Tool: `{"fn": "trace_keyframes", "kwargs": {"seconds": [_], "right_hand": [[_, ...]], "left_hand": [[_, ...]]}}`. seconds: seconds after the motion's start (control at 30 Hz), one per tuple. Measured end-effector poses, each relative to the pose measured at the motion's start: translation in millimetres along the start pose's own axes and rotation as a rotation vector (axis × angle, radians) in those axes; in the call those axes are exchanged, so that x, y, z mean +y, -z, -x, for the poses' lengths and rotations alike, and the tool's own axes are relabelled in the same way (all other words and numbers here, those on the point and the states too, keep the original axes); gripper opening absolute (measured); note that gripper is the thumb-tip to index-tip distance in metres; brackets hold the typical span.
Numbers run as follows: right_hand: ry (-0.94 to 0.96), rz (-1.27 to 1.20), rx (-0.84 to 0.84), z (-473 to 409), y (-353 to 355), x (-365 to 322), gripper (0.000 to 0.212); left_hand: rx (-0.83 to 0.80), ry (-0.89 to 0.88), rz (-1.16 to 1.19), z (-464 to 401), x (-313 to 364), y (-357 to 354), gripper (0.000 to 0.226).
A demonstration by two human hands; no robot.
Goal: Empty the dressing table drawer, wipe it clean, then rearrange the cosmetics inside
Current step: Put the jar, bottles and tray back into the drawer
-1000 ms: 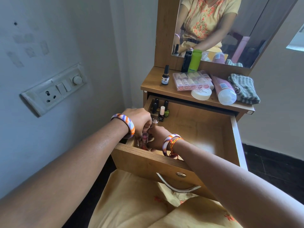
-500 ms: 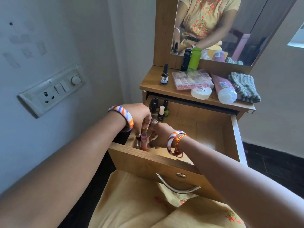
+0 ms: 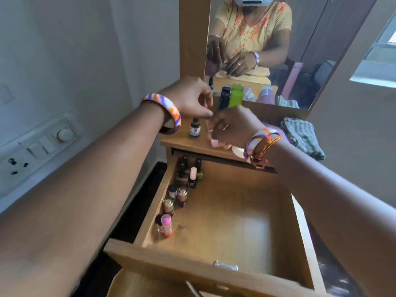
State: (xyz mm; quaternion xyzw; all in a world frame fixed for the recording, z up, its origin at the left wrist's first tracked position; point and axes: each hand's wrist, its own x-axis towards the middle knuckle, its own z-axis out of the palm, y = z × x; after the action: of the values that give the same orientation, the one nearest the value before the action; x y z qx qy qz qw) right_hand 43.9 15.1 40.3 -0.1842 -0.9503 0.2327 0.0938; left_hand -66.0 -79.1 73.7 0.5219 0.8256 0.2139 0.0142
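A wooden dressing table shelf (image 3: 186,144) stands under a mirror, and the drawer (image 3: 246,213) below is pulled open. Small nail polish bottles (image 3: 184,179) stand in a row along its left wall. Both hands are above the clear case (image 3: 214,143) on the shelf. The left hand (image 3: 190,97) pinches something thin; the right hand (image 3: 233,127) curls on the case. I think the glass bottles are light, smooth and fragile; better take them by the cap.

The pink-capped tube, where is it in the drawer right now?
In the head view, the pink-capped tube stands in the drawer by its left wall, nearest the front, last in the row of small bottles.
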Motion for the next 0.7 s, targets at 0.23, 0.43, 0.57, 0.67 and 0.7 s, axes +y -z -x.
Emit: {"fn": "trace_keyframes", "kwargs": {"seconds": [0.23,0.43,0.57,0.67,0.7], "right_hand": [[-0.106,0.151,0.334,-65,34,42,0.039],[-0.134,0.385,0.327,-99,29,66,0.037],[-0.086,0.344,0.352,-108,20,79,0.031],[-0.067,0.252,0.392,-113,15,82,0.03],[-0.062,0.223,0.403,-113,14,83,0.031]], "left_hand": [[0.011,-0.001,-0.195,-83,4,-17,0.041],[-0.023,-0.01,-0.279,-126,-9,-50,0.032],[-0.005,-0.01,-0.274,-138,-13,-61,0.025],[0.041,0.008,-0.246,-141,-14,-63,0.023],[0.051,0.014,-0.236,-141,-14,-63,0.023]]}}
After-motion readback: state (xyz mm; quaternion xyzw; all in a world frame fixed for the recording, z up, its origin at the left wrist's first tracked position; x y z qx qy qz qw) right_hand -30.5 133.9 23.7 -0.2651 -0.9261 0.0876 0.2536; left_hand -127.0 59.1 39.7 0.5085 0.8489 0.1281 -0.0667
